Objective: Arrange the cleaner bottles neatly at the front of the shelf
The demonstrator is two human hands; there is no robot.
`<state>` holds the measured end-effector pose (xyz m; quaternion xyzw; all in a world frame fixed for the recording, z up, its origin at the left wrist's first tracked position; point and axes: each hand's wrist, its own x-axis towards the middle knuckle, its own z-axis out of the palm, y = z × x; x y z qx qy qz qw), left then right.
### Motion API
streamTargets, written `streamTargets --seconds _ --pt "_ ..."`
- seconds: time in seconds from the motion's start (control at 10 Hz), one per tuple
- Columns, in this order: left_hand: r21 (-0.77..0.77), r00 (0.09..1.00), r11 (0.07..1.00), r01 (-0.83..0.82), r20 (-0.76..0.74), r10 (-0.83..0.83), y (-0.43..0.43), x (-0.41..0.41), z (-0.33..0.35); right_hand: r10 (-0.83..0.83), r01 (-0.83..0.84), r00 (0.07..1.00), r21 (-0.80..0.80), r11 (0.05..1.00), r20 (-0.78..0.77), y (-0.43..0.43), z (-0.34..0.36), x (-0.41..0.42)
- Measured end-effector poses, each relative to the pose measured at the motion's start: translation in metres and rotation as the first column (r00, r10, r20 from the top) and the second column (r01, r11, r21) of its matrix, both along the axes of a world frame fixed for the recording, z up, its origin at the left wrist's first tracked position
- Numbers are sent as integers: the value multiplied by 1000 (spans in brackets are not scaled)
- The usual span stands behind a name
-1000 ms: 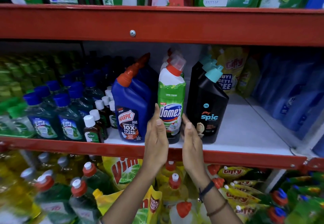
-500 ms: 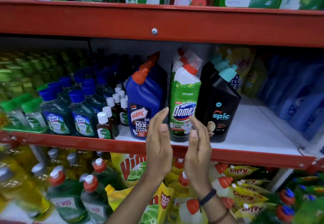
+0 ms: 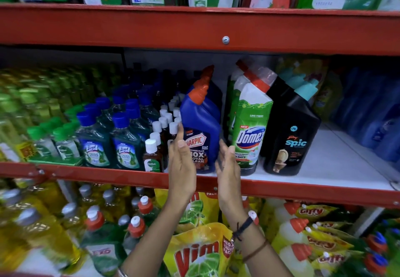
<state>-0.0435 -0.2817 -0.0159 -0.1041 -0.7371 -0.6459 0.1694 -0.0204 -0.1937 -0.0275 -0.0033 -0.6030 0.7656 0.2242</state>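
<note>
A blue Harpic bottle [image 3: 202, 120] with an orange-red cap stands at the front of the middle shelf [image 3: 324, 166]. My left hand [image 3: 181, 166] lies flat against its left side. My right hand [image 3: 227, 169] presses its right side, so the bottle is clasped between both palms. Right of it stands a green-and-white Domex bottle [image 3: 252, 129], with more of the same behind. A black Spic bottle [image 3: 291, 133] with a teal cap comes after that, also backed by others.
Small brown Dettol bottles [image 3: 152, 157] and blue-capped Lizol bottles [image 3: 125, 146] crowd the shelf on the left. Blue pouches [image 3: 368, 112] sit at the far right. A red shelf beam [image 3: 194, 27] runs overhead. Vim packs [image 3: 201, 253] and dish-liquid bottles fill the shelf below.
Both hands left the Domex bottle and shifted left to the Harpic bottle, now closing on its two sides. The camera view also swung left.
</note>
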Motion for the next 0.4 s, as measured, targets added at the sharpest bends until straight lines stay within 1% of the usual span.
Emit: streamTargets --seconds 0.1,0.3,0.4 --pt "-15 1000 1000 3 5 -2 6 5 4 -18 18 1000 -30 999 -3 7 1 -4" --pt "-44 1000 999 1 5 -1 3 5 4 -35 34 999 31 999 27 7 7 0" --pt "-19 993 999 -46 -108 44 9 13 7 -79 80 996 31 996 -28 14 7 13"
